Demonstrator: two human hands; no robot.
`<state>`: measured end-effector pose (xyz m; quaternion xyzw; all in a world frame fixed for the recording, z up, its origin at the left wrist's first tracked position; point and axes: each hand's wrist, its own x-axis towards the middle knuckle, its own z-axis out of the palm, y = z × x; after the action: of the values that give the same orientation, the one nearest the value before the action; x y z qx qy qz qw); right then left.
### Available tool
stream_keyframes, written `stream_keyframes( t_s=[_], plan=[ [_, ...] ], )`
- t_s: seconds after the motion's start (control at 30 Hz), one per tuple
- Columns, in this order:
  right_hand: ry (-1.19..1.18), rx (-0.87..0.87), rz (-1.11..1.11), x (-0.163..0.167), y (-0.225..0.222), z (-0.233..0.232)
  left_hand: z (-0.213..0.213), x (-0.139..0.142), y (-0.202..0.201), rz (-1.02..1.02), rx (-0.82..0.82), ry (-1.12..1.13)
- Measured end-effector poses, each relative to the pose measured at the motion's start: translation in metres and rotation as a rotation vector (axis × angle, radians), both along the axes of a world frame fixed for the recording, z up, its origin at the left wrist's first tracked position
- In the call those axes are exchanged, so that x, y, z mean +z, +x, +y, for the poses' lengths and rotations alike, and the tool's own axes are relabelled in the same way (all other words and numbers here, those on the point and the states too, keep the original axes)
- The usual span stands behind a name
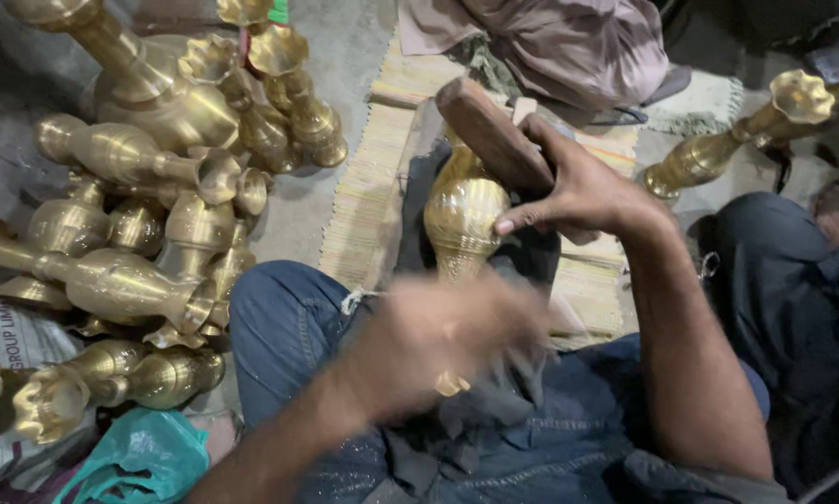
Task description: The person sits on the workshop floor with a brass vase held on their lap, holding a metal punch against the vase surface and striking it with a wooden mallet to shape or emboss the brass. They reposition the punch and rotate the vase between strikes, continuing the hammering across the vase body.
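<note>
A shiny brass vase (463, 217) lies across my lap with its round body away from me. My right hand (578, 187) grips a brown wooden mallet (490, 133) whose head rests against the top of the vase's body. My left hand (438, 341) is blurred with motion over the vase's narrow neck, near its flared mouth (451, 383); whether it grips the neck I cannot make out. A dark cloth (457, 411) lies under the vase on my blue jeans.
A heap of several brass vases (149, 187) fills the floor at the left, on newspaper, with a teal plastic bag (139, 457) near it. Another brass vase (737, 140) lies at the upper right. A woven mat (373, 177) and another person's clothed legs (550, 42) lie ahead.
</note>
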<state>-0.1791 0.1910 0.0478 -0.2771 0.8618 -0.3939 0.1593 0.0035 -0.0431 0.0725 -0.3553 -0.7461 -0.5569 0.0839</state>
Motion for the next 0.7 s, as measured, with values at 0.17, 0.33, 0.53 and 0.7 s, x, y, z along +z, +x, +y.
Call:
stream_keyframes(
  t_s=[0.17,0.33,0.53,0.7],
  plan=[
    [0.021,0.075,0.148,0.012,0.014,0.003,-0.001,-0.007,-0.042,-0.043,0.355,0.231],
    [0.107,-0.207,0.077,0.044,0.045,0.014,0.005,-0.014,-0.053,0.057,0.311,0.084],
    [0.075,-0.218,0.741,0.069,0.083,0.028,0.008,-0.026,-0.054,0.108,0.246,0.033],
    [0.204,-0.193,1.13,0.075,0.096,0.027,0.01,-0.028,-0.051,0.147,0.307,-0.002]
  ],
)
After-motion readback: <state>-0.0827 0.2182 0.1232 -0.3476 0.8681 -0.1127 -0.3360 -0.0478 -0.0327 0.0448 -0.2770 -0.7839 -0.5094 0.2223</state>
